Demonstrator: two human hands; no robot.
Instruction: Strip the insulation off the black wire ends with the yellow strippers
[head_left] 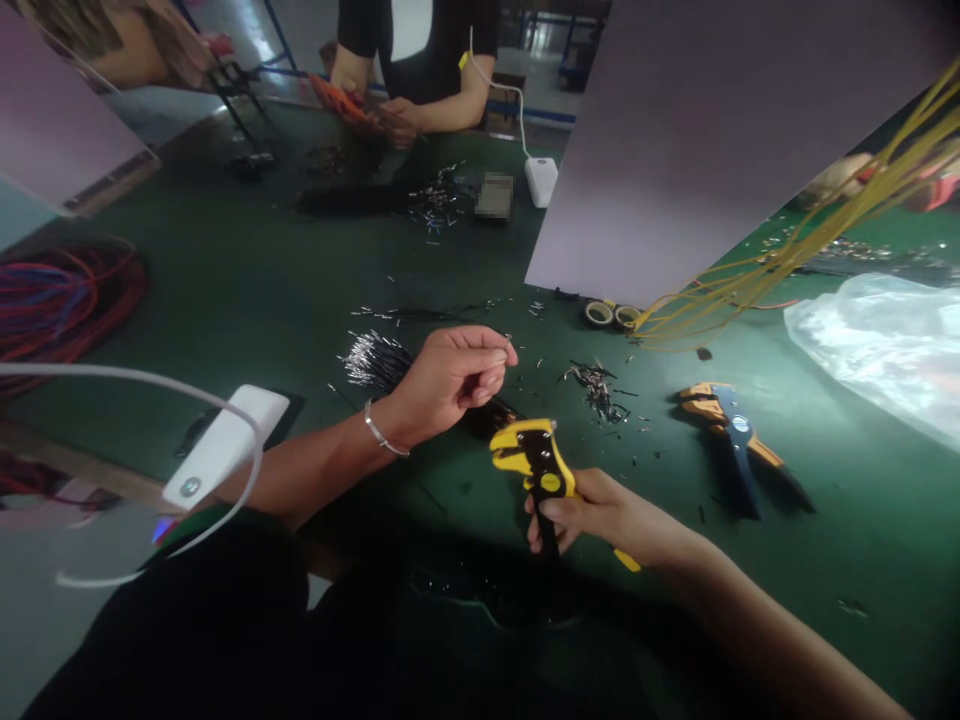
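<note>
So the yellow-and-black wire stripper [550, 482] is over the near part of the counter [247, 270], in the right hand [589, 505]. Fingers are wrapped round the handles with the thumb across, probably so one squeeze works the tool. Its head points left, just below the left hand [457, 375], which keeps the two close. That left hand is curled, thumb and forefinger pinched on a small dark bit [508, 339], maybe a wire end but too tiny to tell.

A bundle of black wires [379, 362] lies by the left wrist, shiny ends bunched together, I guess for easy picking. The scrap pile [596, 390] sits right of the left hand, probably just where trimmings drop. Further right, a blue-and-orange stripper [735, 425] lies unheld, maybe a spare.
</note>
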